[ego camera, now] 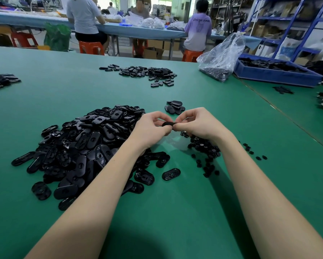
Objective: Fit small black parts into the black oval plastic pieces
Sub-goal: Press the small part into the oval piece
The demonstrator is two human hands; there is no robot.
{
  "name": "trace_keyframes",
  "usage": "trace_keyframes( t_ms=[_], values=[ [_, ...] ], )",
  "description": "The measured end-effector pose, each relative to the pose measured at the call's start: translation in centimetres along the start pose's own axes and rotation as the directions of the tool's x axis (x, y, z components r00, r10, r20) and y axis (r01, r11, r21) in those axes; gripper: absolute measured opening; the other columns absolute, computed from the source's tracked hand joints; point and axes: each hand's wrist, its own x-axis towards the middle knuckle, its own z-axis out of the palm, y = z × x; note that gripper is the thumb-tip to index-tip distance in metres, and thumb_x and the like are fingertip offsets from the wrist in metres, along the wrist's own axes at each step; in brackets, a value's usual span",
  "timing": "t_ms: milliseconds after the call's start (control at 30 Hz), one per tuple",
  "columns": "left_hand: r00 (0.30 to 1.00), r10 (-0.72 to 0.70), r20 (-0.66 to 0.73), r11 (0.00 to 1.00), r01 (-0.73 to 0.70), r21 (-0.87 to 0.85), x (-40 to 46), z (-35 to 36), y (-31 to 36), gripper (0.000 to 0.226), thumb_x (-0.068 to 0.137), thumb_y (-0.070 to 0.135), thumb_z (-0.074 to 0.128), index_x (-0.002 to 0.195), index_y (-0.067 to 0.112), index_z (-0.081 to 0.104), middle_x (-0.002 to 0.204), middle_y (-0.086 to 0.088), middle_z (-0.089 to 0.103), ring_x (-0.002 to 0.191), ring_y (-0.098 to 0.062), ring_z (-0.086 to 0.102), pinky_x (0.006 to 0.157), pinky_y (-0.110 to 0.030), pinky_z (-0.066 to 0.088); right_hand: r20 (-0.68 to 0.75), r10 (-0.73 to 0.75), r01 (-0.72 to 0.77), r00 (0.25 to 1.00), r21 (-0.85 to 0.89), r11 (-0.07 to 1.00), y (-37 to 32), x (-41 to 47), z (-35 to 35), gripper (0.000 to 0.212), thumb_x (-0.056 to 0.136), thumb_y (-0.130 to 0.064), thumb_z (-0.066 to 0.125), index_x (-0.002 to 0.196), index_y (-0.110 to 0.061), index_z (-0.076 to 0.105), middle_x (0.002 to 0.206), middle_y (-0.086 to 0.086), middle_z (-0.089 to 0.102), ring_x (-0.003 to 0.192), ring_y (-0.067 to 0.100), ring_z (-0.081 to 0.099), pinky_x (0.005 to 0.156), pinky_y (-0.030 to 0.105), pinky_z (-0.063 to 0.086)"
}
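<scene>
One oval piece [167,124] sits between both hands, held up over the green worktop [175,212]. The left hand [151,128] pinches its left end and the right hand [196,124] pinches its right end. A big pile of oval pieces [86,146] lies left, small parts [203,148] right.

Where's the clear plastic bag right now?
In the head view, the clear plastic bag stands at the far right of the green table, right beside the blue bin and beyond both hands.
</scene>
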Motion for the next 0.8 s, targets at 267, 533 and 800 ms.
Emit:
trace_keyframes(
  t_ms=[267,533,800],
  values=[
    [1.000,-0.002,-0.024,1.000,0.003,0.029,0.2,0.1,-0.4,0.017,0.083,0.013,0.074,0.086,0.029,0.074,0.075,0.006,0.074,0.072,-0.009,0.067,0.075,-0.025,0.051,-0.062,0.006,-0.010,0.998,-0.053,0.999,0.5,0.6,0.6,0.009,0.077,-0.025,0.080,0.075,-0.022,0.073,0.058,-0.014,0.064,0.051,0.001,0.054,0.055,0.017,0.043],
    [0.999,-0.002,-0.041,0.998,0.004,0.059,0.3,0.2,-0.6,0.017,0.083,0.015,0.075,0.082,0.031,0.072,0.078,0.005,0.074,0.076,-0.012,0.068,0.074,-0.025,0.052,-0.091,-0.011,0.004,0.996,-0.074,0.997,0.4,0.5,1.0,0.012,0.074,-0.028,0.081,0.077,-0.021,0.072,0.057,-0.015,0.063,0.049,0.000,0.053,0.047,0.010,0.041],
    [0.999,0.014,-0.050,1.000,-0.014,0.002,0.3,0.1,-0.7,0.015,0.083,0.015,0.072,0.089,0.029,0.072,0.076,0.005,0.077,0.083,-0.018,0.074,0.088,-0.038,0.059,-0.009,-0.060,0.060,0.998,0.043,0.997,0.7,0.1,0.1,0.013,0.084,-0.025,0.081,0.094,-0.023,0.072,0.073,-0.005,0.071,0.054,0.007,0.054,0.059,0.020,0.045]
  ],
)
